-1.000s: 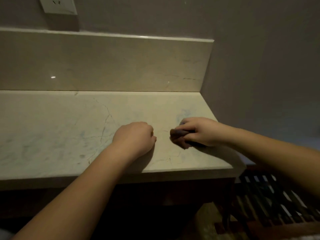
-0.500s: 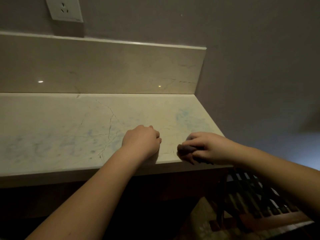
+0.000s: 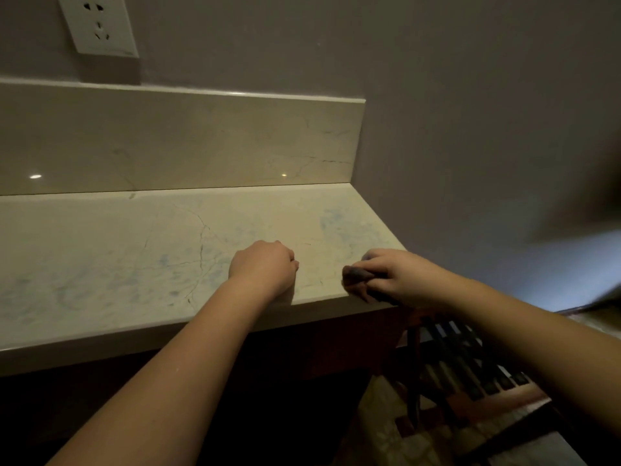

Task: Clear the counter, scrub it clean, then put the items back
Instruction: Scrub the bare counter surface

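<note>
The pale marble counter [image 3: 134, 250] carries faint blue smears and thin dark veins. My right hand [image 3: 393, 277] grips a small dark scrubbing pad [image 3: 356, 275] at the counter's front right edge, fingers curled over it. My left hand [image 3: 263, 267] rests on the counter as a closed fist near the front edge, just left of the pad, and holds nothing that I can see. Most of the pad is hidden under my fingers.
A marble backsplash [image 3: 181, 142] rises behind the counter, with a white wall socket [image 3: 99, 26] above it at the left. A grey wall [image 3: 470, 129] closes off the right end. Below right stands a dark slatted wooden rack [image 3: 463, 368].
My right hand has slid the pad towards the counter's front right edge. My left fist has stayed about where it was. My view has tilted slightly, showing more of the socket.
</note>
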`<state>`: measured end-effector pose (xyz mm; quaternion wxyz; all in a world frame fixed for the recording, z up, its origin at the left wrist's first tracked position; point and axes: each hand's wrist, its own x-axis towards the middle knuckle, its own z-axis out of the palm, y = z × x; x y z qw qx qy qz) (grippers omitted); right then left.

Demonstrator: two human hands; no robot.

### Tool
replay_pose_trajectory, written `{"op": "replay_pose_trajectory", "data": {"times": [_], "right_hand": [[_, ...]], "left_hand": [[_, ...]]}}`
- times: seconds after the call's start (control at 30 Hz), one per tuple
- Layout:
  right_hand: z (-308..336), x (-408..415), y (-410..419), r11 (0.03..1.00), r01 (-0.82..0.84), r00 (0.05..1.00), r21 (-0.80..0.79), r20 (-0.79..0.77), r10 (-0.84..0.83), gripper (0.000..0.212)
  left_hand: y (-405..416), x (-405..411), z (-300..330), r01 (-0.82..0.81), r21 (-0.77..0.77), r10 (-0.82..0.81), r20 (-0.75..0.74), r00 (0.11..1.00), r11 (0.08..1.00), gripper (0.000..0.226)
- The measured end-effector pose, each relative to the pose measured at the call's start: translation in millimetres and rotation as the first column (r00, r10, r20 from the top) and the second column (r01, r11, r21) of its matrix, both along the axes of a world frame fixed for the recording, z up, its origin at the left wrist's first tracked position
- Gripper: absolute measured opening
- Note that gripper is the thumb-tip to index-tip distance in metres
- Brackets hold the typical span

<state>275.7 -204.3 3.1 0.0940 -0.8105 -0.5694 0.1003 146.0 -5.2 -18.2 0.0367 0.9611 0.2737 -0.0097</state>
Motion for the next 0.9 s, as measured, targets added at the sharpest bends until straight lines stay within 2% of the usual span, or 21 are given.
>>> {"op": "replay_pose_trajectory", "data": {"times": [0.27, 0.5, 0.63, 0.77, 0.9], "right_hand": [[1, 21, 30, 0.985, 0.163, 0.985, 0.051, 0.054, -0.166, 0.022], [-9, 6, -14, 0.998, 0.003, 0.999, 0.055, 0.051, -0.006, 0.033], [-5, 34, -20, 0.999, 0.02, 0.999, 0.034, 0.041, -0.021, 0.03], [-2, 67, 4, 0.99, 0.13, 0.987, 0.057, 0.087, -0.135, 0.027], [-6, 65, -2, 0.995, 0.053, 0.996, 0.089, 0.067, -0.059, 0.028]], "left_hand": [[-3, -3, 0, -0.032, -0.044, 0.033, 0.023, 0.999, 0.999, 0.034], [-2, -1, 3, -0.056, -0.077, 0.06, 0.047, 0.997, 0.995, 0.032], [-2, 4, 5, -0.1, -0.111, 0.104, 0.03, 0.994, 0.989, 0.032], [-8, 10, 13, -0.16, -0.106, 0.163, 0.017, 0.987, 0.981, 0.031], [-13, 12, 19, -0.193, -0.098, 0.196, 0.024, 0.98, 0.976, 0.028]]}}
